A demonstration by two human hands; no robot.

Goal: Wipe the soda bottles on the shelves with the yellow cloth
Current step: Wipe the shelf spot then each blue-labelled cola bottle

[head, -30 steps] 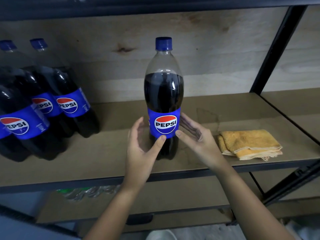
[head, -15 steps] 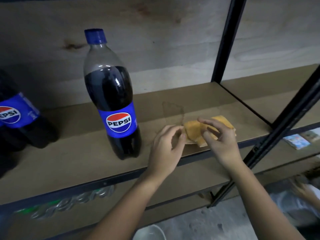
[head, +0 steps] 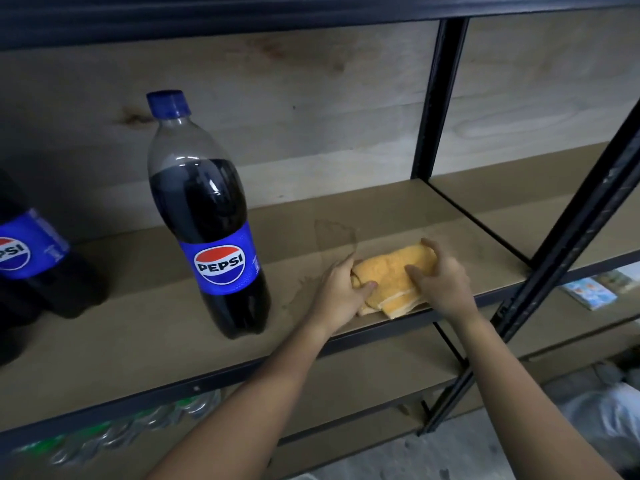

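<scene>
A tall Pepsi bottle [head: 207, 216] with a blue cap and blue label stands upright on the wooden shelf [head: 138, 341]. To its right lies the folded yellow cloth [head: 391, 278], near the shelf's front edge. My left hand [head: 341, 292] grips the cloth's left end, thumb over it. My right hand [head: 440, 278] clasps the cloth's right side from above. Both hands are apart from the bottle. More Pepsi bottles [head: 31, 258] stand at the far left, partly cut off by the frame.
A black metal upright [head: 433, 98] rises behind the cloth and another black post [head: 568, 237] slants at the right front. A damp-looking stain [head: 334, 233] marks the shelf behind the cloth. Green-capped bottles [head: 114, 434] lie on the shelf below. Small packets [head: 588, 292] sit lower right.
Both hands left the Pepsi bottle, moved right to the yellow cloth and closed on it. The view swung right, so the bottle now appears left of centre.
</scene>
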